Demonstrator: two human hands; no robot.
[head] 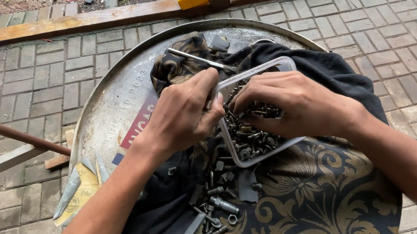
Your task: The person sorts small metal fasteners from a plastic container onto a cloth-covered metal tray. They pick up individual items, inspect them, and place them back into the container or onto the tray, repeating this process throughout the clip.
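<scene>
At frame centre, the left hand pinches the clear tray rim, the right hand digs into its bolts with fingers curled, while loose bolts remain on the cloth below.

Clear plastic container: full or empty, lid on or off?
Partly full, lid off. The clear plastic container holds a heap of dark bolts and nuts; the right hand reaches into its open top, the left hand at its rim.

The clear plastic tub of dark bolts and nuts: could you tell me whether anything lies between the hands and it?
Nothing visible does. Both hands, left and right, already reach into the clear plastic tub, fingers among the bolts.
</scene>
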